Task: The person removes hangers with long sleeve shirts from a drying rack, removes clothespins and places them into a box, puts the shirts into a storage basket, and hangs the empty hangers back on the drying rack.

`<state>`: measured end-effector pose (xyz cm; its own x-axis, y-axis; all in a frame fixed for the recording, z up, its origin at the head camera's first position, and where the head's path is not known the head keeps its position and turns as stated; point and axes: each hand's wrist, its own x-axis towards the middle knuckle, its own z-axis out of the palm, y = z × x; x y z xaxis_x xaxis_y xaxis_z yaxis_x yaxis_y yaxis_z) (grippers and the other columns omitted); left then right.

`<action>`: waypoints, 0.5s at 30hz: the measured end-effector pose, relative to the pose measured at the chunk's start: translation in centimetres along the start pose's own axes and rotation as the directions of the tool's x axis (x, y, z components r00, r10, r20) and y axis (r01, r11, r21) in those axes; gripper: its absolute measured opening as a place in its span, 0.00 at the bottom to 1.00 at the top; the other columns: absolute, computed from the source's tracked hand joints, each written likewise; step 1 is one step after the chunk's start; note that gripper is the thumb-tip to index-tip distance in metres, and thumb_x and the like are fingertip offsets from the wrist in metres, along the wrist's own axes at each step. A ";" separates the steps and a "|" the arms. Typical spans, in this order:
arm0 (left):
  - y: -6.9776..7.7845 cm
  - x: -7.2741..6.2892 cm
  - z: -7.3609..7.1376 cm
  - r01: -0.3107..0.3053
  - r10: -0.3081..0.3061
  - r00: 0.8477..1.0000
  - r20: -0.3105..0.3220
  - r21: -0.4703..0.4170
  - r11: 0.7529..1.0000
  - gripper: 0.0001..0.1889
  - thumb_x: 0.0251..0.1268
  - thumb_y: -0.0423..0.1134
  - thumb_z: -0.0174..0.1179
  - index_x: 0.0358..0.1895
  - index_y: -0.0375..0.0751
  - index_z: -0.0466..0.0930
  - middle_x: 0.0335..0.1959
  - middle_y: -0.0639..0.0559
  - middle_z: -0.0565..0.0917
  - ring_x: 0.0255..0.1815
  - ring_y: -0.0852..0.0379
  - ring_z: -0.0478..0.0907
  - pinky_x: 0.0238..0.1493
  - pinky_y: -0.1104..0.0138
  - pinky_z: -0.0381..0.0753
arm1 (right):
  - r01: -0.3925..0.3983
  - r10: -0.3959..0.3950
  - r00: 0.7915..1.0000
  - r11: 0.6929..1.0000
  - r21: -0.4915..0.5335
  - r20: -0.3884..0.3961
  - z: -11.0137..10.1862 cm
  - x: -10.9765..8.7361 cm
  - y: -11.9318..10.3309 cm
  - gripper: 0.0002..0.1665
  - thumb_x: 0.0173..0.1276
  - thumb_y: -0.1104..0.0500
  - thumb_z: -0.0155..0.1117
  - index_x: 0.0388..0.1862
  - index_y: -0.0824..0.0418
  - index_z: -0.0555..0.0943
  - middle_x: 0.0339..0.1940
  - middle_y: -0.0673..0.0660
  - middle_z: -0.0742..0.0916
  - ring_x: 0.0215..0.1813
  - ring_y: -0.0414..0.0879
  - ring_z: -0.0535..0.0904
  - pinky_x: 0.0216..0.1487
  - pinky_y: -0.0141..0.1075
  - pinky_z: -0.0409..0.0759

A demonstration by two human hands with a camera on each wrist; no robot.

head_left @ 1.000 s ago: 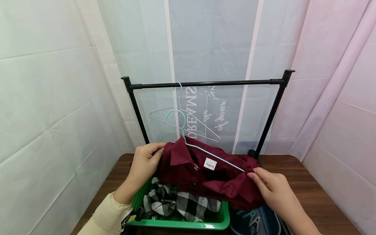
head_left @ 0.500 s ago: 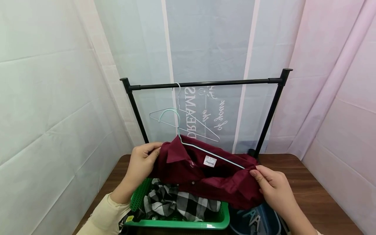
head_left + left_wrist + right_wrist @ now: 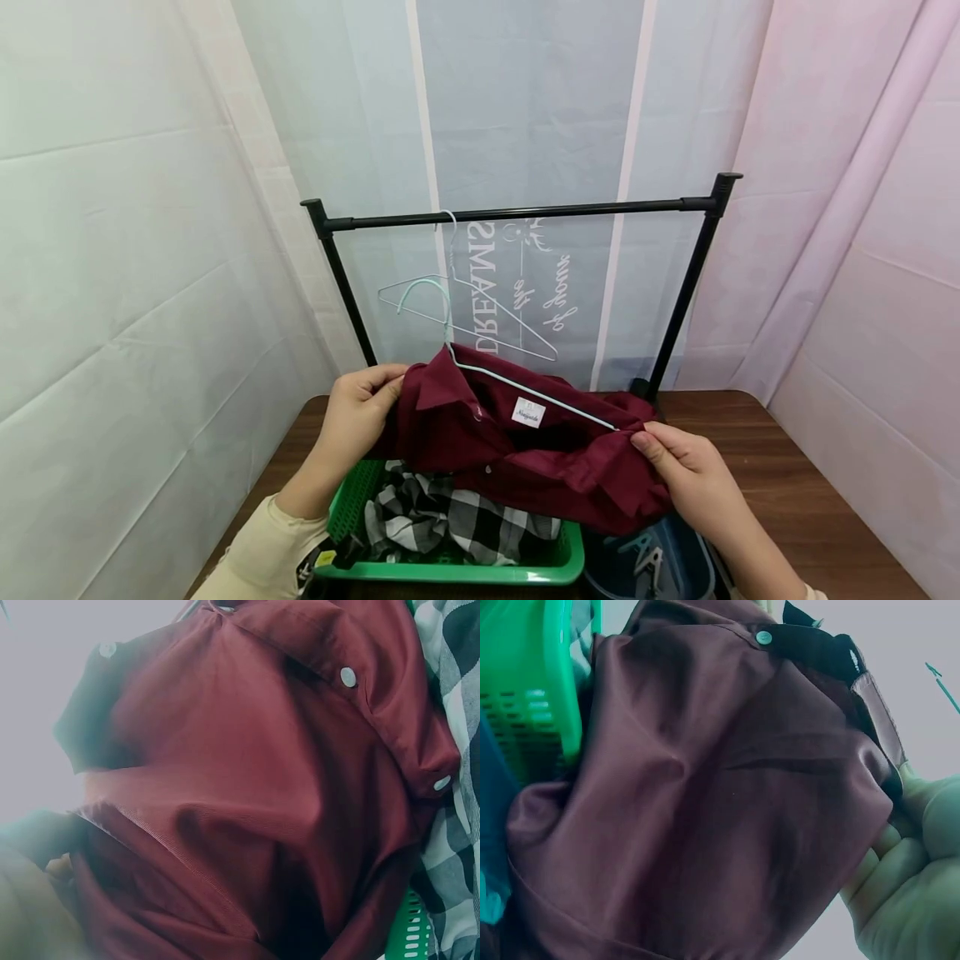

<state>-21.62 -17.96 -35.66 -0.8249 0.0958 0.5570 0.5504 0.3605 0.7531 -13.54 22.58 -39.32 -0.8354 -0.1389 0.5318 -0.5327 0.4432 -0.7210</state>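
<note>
A maroon button-up shirt (image 3: 450, 425) is stretched between both hands above a green basket. Inside its collar runs a pale blue wire hanger (image 3: 525, 387), whose hook rises free above the collar, below the rack's bar. At the shirt's left shoulder edge, my left hand (image 3: 360, 408) pinches the cloth between thumb and fingers. My right hand (image 3: 693, 467) grips the other shoulder, close to where the hanger's visible arm ends. Both wrist views show mostly the shirt front; white buttons (image 3: 348, 676) appear in the left one. The hanger's left arm is hidden under the cloth.
A black garment rack (image 3: 525, 211) stands behind, with another wire hanger (image 3: 498, 287) on its bar. The green basket (image 3: 450, 573) holds a black-and-white checked garment (image 3: 480, 521). Right of it, a blue bin (image 3: 693, 567) contains clothespins (image 3: 648, 567). All stand around a brown wooden table (image 3: 795, 492).
The shirt and its hanger have shifted slightly left in the head view, the hook most of all. Both hands keep their hold on the shoulders.
</note>
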 end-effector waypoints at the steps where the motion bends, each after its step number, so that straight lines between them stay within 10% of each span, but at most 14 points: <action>1: 0.0 0.0 0.0 0.007 -0.007 1.000 0.002 -0.004 1.000 0.06 0.72 0.38 0.65 0.41 0.48 0.92 0.38 0.52 0.91 0.36 0.61 0.85 0.35 0.69 0.84 | -0.002 0.001 1.000 1.000 0.020 0.015 -0.1 0.0 0.0 0.11 0.79 0.67 0.56 0.41 0.57 0.84 0.21 0.47 0.78 0.23 0.38 0.75 0.22 0.35 0.74; 7: -0.1 0.1 0.0 0.038 -0.038 0.999 0.000 -0.017 0.999 0.07 0.72 0.40 0.65 0.42 0.46 0.92 0.38 0.50 0.91 0.36 0.62 0.84 0.35 0.70 0.83 | 0.002 -0.029 0.993 0.976 0.220 0.119 -0.4 0.1 0.1 0.14 0.82 0.69 0.47 0.44 0.63 0.82 0.25 0.46 0.81 0.27 0.36 0.77 0.22 0.39 0.75; 15: 0.1 0.0 0.2 0.068 -0.068 0.998 0.013 -0.066 0.995 0.08 0.72 0.42 0.65 0.42 0.45 0.92 0.38 0.49 0.91 0.37 0.62 0.85 0.37 0.70 0.83 | -0.015 -0.082 0.982 0.865 0.501 0.171 -0.3 0.2 0.8 0.20 0.84 0.72 0.38 0.46 0.64 0.81 0.30 0.45 0.80 0.30 0.33 0.76 0.21 0.41 0.72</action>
<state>-21.64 -17.71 -35.67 -0.8619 0.0829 0.5003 0.5000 0.3040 0.8109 -14.08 23.20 -39.64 -0.7999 -0.3243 0.5049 -0.5160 -0.0579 -0.8546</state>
